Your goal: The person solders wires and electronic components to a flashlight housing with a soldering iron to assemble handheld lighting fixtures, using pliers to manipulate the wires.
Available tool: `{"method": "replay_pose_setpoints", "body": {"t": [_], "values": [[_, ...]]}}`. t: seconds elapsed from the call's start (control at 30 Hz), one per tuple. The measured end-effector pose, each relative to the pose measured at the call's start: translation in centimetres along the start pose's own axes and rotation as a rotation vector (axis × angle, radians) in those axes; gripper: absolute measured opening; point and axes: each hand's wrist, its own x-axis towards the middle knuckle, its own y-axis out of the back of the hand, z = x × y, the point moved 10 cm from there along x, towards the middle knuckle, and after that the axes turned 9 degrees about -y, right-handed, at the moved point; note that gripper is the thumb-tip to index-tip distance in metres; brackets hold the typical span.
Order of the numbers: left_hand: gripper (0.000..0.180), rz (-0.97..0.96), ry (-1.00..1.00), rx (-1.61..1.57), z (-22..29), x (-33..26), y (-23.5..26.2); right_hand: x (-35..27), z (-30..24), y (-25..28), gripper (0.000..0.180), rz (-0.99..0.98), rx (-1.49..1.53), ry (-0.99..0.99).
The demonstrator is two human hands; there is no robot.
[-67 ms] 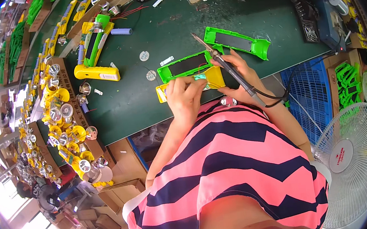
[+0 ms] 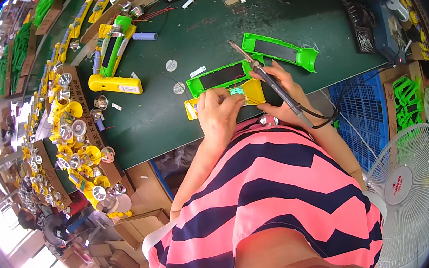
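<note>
The left hand [image 2: 218, 113] is pinching and pressing down on the yellow flashlight half [image 2: 231, 98], steadying it at the near edge of the green counter [image 2: 171, 123]. The right hand [image 2: 279, 91] is closing its grip around a soldering iron [image 2: 266, 79], tip angled away to the far left over a green shell [image 2: 219, 76], apparently kept clear of the fingers.

Bright daylight, strong fisheye edge distortion

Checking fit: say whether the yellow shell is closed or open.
Open: the yellow shell lies face-up under the left hand, green board and wires exposed.
</note>
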Motion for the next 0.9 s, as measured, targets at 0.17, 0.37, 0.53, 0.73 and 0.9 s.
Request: {"method": "replay_pose_setpoints", "body": {"t": [0.17,0.37,0.53,0.73,0.9], "values": [[0.022,-0.088,-0.09,-0.074,0.1,0.3,0.4,-0.4,-1.3,0.7,0.064,0.066,-0.079,0.107],[0.031,-0.152,-0.12,-0.093,0.3,0.1,-0.4,-1.8,-2.0,1.7,0.054,0.15,-0.055,0.204],[0.019,-0.068,0.095,-0.266,-1.8,-0.8,0.2,-4.4,-2.7,3.4,0.032,0.265,0.08,0.291],[0.01,-0.082,0.227,-0.26,-2.5,0.4,0.5,-6.6,-0.7,3.5,0.02,0.455,0.227,0.325],[0.008,-0.094,0.242,-0.206,-2.5,0.3,0.3,-6.3,4.4,2.8,0.022,0.457,0.523,0.094]]}}
